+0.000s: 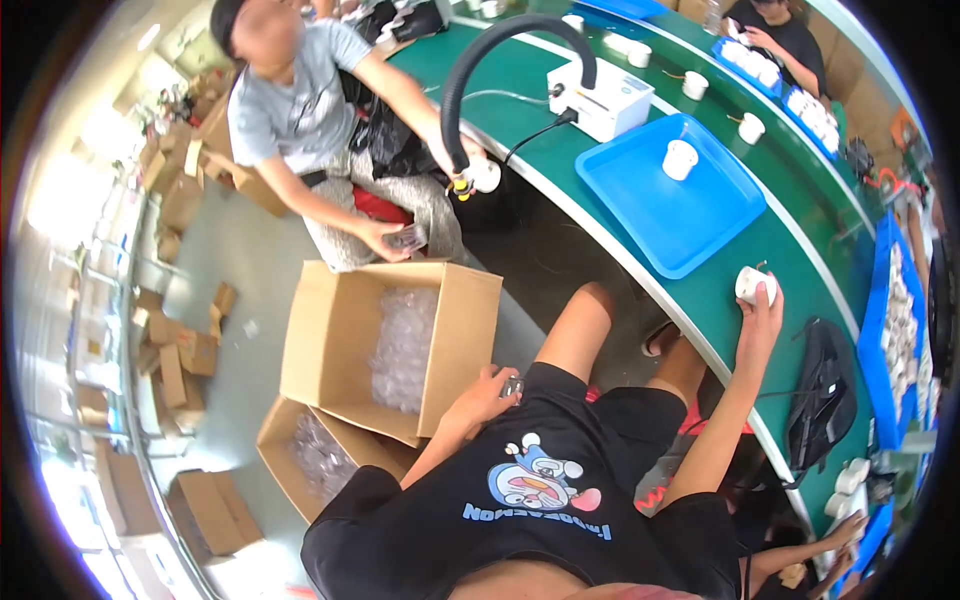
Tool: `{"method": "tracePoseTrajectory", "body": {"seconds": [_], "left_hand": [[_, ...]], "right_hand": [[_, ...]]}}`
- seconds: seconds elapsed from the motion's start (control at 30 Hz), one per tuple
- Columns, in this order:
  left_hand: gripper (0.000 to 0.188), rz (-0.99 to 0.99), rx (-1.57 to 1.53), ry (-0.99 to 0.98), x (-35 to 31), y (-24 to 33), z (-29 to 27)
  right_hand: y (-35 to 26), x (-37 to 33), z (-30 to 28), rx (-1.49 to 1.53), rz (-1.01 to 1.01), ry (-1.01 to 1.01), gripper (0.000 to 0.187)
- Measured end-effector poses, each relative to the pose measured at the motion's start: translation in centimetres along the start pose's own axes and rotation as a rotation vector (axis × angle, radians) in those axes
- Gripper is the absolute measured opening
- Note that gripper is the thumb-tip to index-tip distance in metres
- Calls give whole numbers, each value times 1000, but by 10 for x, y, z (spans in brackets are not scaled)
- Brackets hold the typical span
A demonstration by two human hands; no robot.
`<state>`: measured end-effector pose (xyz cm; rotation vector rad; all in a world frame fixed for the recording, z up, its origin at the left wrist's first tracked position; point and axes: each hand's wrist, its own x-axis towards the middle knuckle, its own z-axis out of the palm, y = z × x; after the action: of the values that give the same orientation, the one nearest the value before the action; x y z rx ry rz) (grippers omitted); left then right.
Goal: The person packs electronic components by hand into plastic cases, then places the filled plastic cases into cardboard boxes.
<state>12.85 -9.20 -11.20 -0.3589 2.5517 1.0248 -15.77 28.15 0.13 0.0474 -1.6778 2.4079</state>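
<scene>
My right hand (763,318) is closed round a small white cylindrical device (750,284) with a short wire on top, at the edge of the green bench. My left hand (482,399), low by my lap, grips a small clear plastic piece (512,387); its exact kind is too small to make out. Beside that hand stands an open cardboard box (330,335) with many clear plastic pieces (402,350) inside. On the bench, farther off than my right hand, a blue tray (640,225) carries one similar white device (680,160).
Across from me a seated co-worker (300,110) handles a white device near a black flexible hose (470,75) rising from a white machine (600,100). A second cardboard box (290,465) sits lower left. A black bag (822,400) lies on the bench (800,240) at right.
</scene>
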Motion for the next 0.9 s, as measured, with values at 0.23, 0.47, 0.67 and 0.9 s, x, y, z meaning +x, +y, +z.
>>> {"method": "tracePoseTrajectory", "body": {"seconds": [0.23,0.47,0.67,0.9], "left_hand": [[66,-56,5,-46,16,20,15],[69,-135,-215,67,41,-12,25],[44,-277,-1001,61,60,-31,14],[42,-264,-760,-42,83,-32,19]], "right_hand": [[2,-8,5,-299,-19,19,45],[-6,-20,12,-344,-32,-30,48],[-6,-36,17,-449,-84,-37,49],[-12,-41,23,-542,-129,-53,48]]}}
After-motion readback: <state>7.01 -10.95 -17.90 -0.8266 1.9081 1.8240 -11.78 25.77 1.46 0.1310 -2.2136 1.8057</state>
